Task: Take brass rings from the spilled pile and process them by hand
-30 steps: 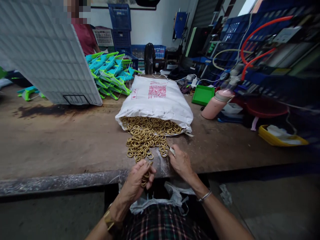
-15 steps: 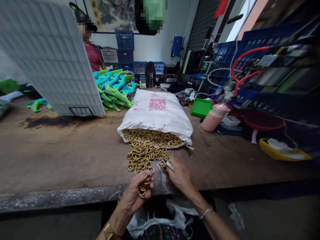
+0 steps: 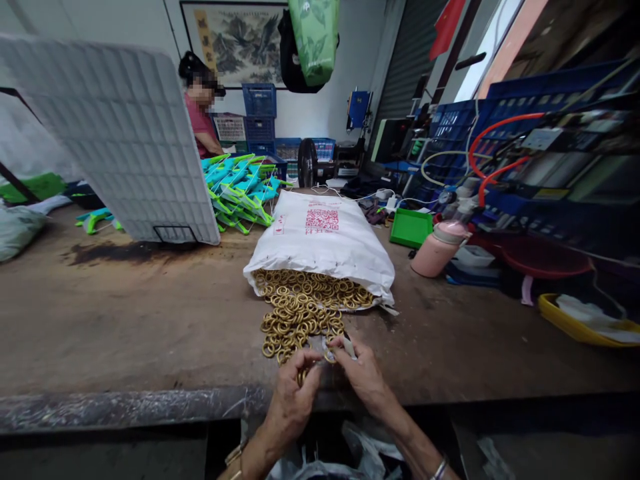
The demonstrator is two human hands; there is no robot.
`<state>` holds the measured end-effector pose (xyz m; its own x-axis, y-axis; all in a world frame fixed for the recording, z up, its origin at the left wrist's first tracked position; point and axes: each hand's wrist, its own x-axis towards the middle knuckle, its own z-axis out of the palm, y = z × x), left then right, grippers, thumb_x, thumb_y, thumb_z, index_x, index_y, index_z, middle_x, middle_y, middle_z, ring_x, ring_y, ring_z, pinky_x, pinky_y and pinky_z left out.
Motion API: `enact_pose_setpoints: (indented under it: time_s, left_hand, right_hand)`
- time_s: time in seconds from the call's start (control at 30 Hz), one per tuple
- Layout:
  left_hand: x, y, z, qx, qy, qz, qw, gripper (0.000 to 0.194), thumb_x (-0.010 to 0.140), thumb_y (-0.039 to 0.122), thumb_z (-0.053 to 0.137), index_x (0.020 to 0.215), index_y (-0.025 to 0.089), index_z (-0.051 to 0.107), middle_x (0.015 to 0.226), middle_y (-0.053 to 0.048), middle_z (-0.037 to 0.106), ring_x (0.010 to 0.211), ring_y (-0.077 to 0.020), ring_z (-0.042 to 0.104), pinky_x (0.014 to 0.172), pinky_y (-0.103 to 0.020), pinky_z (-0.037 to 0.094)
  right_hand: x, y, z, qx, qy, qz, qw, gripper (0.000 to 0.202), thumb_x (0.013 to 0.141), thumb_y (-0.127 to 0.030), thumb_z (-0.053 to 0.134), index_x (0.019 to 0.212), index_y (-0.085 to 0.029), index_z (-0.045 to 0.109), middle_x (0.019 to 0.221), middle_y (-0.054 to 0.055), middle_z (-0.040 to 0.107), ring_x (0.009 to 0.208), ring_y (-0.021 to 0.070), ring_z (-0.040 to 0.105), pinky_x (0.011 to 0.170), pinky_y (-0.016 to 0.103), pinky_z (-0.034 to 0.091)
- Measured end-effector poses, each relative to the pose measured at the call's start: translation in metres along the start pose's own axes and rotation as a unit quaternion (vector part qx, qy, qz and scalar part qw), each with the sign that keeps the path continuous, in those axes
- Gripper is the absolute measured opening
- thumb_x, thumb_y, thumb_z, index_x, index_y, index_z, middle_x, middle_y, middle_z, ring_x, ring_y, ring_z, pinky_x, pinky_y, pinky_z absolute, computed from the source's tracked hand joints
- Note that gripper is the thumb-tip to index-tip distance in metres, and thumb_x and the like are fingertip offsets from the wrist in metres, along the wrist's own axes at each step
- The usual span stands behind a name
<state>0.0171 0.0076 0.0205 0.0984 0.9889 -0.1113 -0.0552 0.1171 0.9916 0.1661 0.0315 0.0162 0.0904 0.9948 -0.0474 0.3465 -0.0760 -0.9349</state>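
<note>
A white sack [image 3: 325, 233] with red print lies on the brown table, its mouth toward me. Brass-coloured rings [image 3: 295, 320] spill from it into a pile near the table's front edge. My left hand [image 3: 295, 390] is closed around several rings, partly hidden by its fingers, just in front of the pile. Beside it on the right, my right hand [image 3: 360, 370] is pinched on a small pale blade-like piece [image 3: 349, 347], with a ring at its fingertips. The two hands are close together, fingertips nearly meeting.
A white ribbed panel [image 3: 130, 140] stands at the left, with blue-green plastic frames [image 3: 240, 190] behind. To the right are a green tray [image 3: 411, 227], pink bottle [image 3: 435, 253] and yellow basket [image 3: 575, 327]. A person [image 3: 203, 120] is behind the panel.
The view has tilted up slightly. My left hand has turned over its rings and come nearer my right hand, whose fingers have moved toward it. The person has leaned forward.
</note>
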Motion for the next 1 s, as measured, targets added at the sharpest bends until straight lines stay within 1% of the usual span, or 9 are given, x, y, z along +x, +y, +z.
enact_pose_setpoints:
  time_s: [0.1, 0.2, 0.3, 0.43, 0.5, 0.63, 0.8, 0.9, 1.0]
  left_hand:
    - [-0.002, -0.004, 0.003, 0.061, -0.031, 0.115, 0.991, 0.023, 0.075, 0.022, 0.059, 0.096, 0.020, 0.067, 0.095, -0.008, 0.067, 0.087, -0.0196, 0.059, 0.083, -0.031, 0.043]
    - [-0.004, -0.005, 0.004, 0.052, -0.060, 0.138, 0.987, 0.026, 0.078, 0.018, 0.056, 0.101, 0.022, 0.066, 0.111, -0.010, 0.064, 0.103, -0.0219, 0.057, 0.094, -0.034, 0.039]
    - [-0.006, -0.003, 0.001, 0.044, -0.056, 0.138, 0.988, 0.025, 0.078, 0.019, 0.056, 0.100, 0.022, 0.066, 0.113, -0.010, 0.063, 0.106, -0.0220, 0.056, 0.096, -0.034, 0.037]
    - [-0.008, -0.001, -0.004, 0.053, -0.023, 0.125, 0.990, 0.019, 0.076, 0.025, 0.060, 0.093, 0.021, 0.068, 0.096, -0.009, 0.067, 0.089, -0.0211, 0.060, 0.085, -0.032, 0.042]
    - [-0.010, 0.001, -0.006, 0.066, -0.011, 0.118, 0.991, 0.013, 0.075, 0.028, 0.060, 0.082, 0.019, 0.067, 0.081, -0.007, 0.066, 0.077, -0.0191, 0.058, 0.075, -0.029, 0.043]
    - [-0.014, 0.010, -0.006, 0.029, 0.007, 0.044, 0.999, 0.021, 0.074, 0.037, 0.059, 0.066, 0.017, 0.058, 0.062, -0.001, 0.056, 0.060, -0.0132, 0.049, 0.058, -0.023, 0.039]
    - [-0.024, 0.020, -0.003, -0.030, 0.004, -0.042, 0.999, 0.031, 0.072, 0.046, 0.059, 0.063, 0.017, 0.050, 0.050, 0.006, 0.040, 0.044, -0.0065, 0.032, 0.043, -0.019, 0.027]
    - [-0.031, 0.017, -0.004, -0.057, -0.015, -0.069, 0.996, 0.033, 0.073, 0.048, 0.057, 0.065, 0.017, 0.048, 0.048, 0.007, 0.039, 0.040, -0.0049, 0.029, 0.040, -0.018, 0.023]
    - [-0.034, 0.013, -0.006, -0.106, -0.035, -0.087, 0.990, 0.033, 0.074, 0.049, 0.056, 0.073, 0.017, 0.050, 0.052, 0.007, 0.042, 0.038, -0.0038, 0.031, 0.037, -0.017, 0.023]
  right_hand:
    - [-0.003, -0.005, 0.006, 0.046, -0.042, 0.007, 0.998, 0.017, 0.069, -0.034, 0.053, 0.070, -0.018, 0.058, 0.063, -0.002, 0.054, 0.062, 0.0126, 0.048, 0.061, 0.023, 0.038]
    - [-0.008, -0.007, 0.012, 0.108, -0.087, 0.027, 0.990, 0.015, 0.069, -0.031, 0.053, 0.067, -0.017, 0.057, 0.063, -0.002, 0.055, 0.062, 0.0119, 0.048, 0.059, 0.022, 0.039]
    - [-0.015, -0.010, 0.016, 0.180, -0.104, 0.068, 0.976, 0.013, 0.068, -0.030, 0.053, 0.067, -0.017, 0.055, 0.059, -0.004, 0.050, 0.054, 0.0083, 0.042, 0.051, 0.020, 0.035]
    - [-0.023, -0.019, 0.019, 0.239, -0.110, 0.149, 0.953, 0.018, 0.066, -0.035, 0.056, 0.071, -0.018, 0.052, 0.047, -0.010, 0.036, 0.039, 0.0044, 0.024, 0.038, 0.018, 0.017]
    - [-0.026, -0.023, 0.020, 0.244, -0.104, 0.159, 0.951, 0.022, 0.066, -0.038, 0.057, 0.073, -0.019, 0.052, 0.046, -0.010, 0.035, 0.038, 0.0042, 0.022, 0.037, 0.018, 0.015]
    - [-0.028, -0.023, 0.023, 0.201, -0.093, 0.112, 0.969, 0.030, 0.069, -0.047, 0.055, 0.069, -0.018, 0.053, 0.050, -0.007, 0.041, 0.040, 0.0051, 0.028, 0.039, 0.019, 0.021]
    - [-0.030, -0.012, 0.028, 0.098, -0.059, 0.003, 0.993, 0.032, 0.070, -0.048, 0.056, 0.062, -0.018, 0.053, 0.056, -0.003, 0.049, 0.054, 0.0096, 0.041, 0.049, 0.021, 0.033]
    - [-0.032, -0.010, 0.028, 0.086, -0.079, -0.007, 0.993, 0.032, 0.073, -0.047, 0.053, 0.060, -0.017, 0.051, 0.056, -0.003, 0.049, 0.054, 0.0096, 0.042, 0.051, 0.022, 0.035]
    - [-0.035, -0.012, 0.026, 0.111, -0.109, 0.012, 0.988, 0.033, 0.075, -0.047, 0.050, 0.060, -0.017, 0.049, 0.052, -0.004, 0.046, 0.047, 0.0076, 0.038, 0.046, 0.021, 0.031]
